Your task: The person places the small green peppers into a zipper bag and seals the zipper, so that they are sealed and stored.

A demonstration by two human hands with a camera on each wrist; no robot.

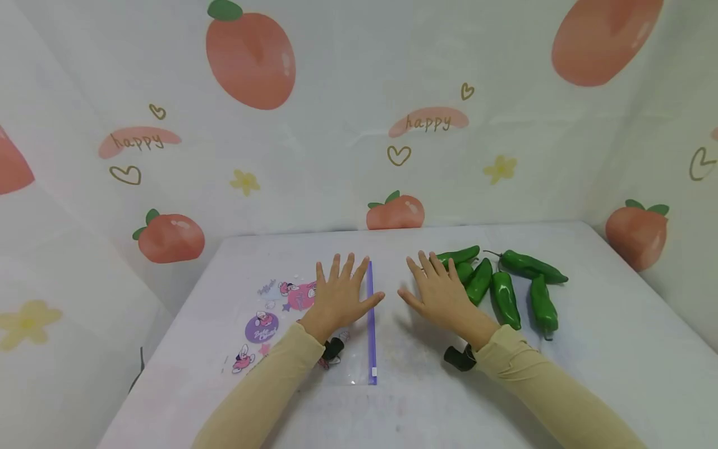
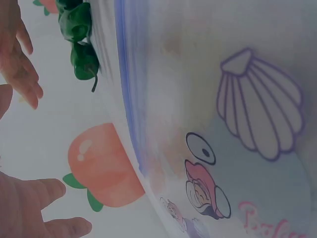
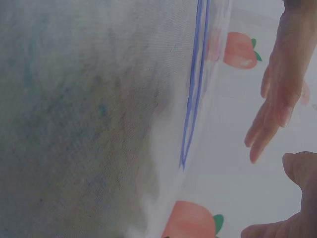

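A clear zip bag (image 1: 359, 368) with cartoon prints and a purple zip strip lies flat on the table, left of the middle. Over it hovers my left hand (image 1: 339, 296), palm down with the fingers spread. My right hand (image 1: 443, 296) is also spread palm down, above the table between the bag and several green peppers (image 1: 506, 299). Neither hand holds anything. Part of the nearest peppers is hidden behind the right hand. In the left wrist view the printed bag (image 2: 257, 114) fills much of the picture; the right wrist view shows its purple zip strip (image 3: 194, 89).
A white cloth covers the table (image 1: 426, 405). Behind and beside it hangs a white backdrop (image 1: 336, 156) printed with peaches, hearts and flowers. A dark cord (image 1: 137, 371) shows at the table's left edge. Each wrist carries a small black camera (image 1: 460, 358).
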